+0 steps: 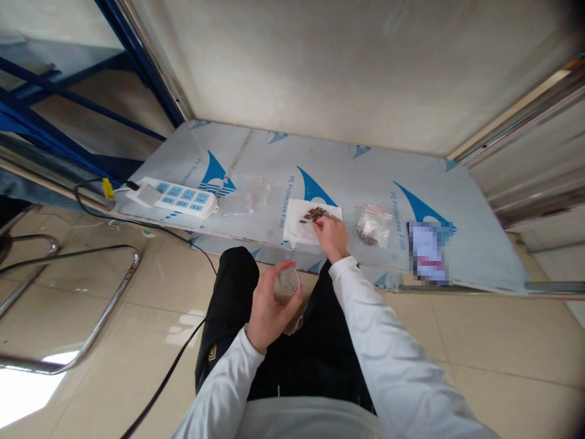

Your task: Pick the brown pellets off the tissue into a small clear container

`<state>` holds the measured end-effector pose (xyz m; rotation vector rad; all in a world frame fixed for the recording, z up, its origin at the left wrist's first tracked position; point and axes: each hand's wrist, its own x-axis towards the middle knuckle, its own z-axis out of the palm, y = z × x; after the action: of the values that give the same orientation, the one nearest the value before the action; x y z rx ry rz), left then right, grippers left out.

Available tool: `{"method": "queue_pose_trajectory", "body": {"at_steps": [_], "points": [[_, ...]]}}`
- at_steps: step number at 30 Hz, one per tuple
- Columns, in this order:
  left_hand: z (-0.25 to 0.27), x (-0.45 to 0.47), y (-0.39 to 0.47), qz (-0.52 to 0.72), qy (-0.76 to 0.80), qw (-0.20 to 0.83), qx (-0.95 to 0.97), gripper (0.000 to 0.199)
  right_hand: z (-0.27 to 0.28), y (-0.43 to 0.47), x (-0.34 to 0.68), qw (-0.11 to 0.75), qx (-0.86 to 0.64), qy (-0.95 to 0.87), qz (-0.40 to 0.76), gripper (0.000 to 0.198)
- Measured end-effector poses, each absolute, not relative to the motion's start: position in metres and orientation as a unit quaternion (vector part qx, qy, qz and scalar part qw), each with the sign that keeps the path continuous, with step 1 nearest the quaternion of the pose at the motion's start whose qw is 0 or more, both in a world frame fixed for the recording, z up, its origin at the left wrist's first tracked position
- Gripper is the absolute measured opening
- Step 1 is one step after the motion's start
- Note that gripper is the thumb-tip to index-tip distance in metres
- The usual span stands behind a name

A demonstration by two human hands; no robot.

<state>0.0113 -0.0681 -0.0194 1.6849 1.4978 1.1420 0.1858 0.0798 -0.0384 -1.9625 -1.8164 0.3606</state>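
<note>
One clear container [287, 281], two hands [269, 308] [333, 236]

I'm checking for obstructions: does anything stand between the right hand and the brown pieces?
Nothing visible does. The right hand is at the brown pieces on the white sheet; the filled clear bag lies off to the right.

I get a moderately bright, slightly soft feed. White glare burns out the glossy floor [31, 396] at lower left, with a paler reflection farther in. The upper-right corner darkens, the wide view stretches toward its edges, small brown pieces [314, 213] near centre blur together, and pixelation masks a flat item [428, 253] at right.
</note>
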Motion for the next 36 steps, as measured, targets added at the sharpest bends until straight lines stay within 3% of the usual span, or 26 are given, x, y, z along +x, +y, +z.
{"method": "queue_pose_trajectory", "body": {"at_steps": [6,9,14,18,22,27,36], "points": [[-0.014,0.011,-0.049,0.426,0.557,0.276,0.657,0.047,0.027,0.02,0.187,0.344,-0.573,-0.704,0.24,0.017],[-0.011,0.017,-0.043,0.433,0.533,0.292,0.666,0.047,0.06,-0.015,0.184,0.291,-0.487,-0.777,0.272,0.009],[-0.009,0.027,-0.043,0.437,0.502,0.315,0.677,0.047,0.075,-0.032,0.176,0.161,-0.429,-0.87,0.181,0.017],[-0.012,0.026,-0.047,0.439,0.514,0.312,0.668,0.049,0.065,-0.015,0.182,0.238,-0.438,-0.839,0.219,0.015],[-0.014,0.019,-0.051,0.438,0.542,0.311,0.646,0.048,0.025,0.023,0.206,0.335,-0.562,-0.734,0.184,0.015],[-0.017,0.012,-0.053,0.432,0.56,0.313,0.634,0.047,-0.038,0.054,0.235,0.218,-0.612,-0.745,0.15,0.016],[-0.022,0.014,-0.051,0.417,0.558,0.322,0.642,0.049,-0.054,0.057,0.236,0.194,-0.587,-0.775,0.13,0.01]]}}
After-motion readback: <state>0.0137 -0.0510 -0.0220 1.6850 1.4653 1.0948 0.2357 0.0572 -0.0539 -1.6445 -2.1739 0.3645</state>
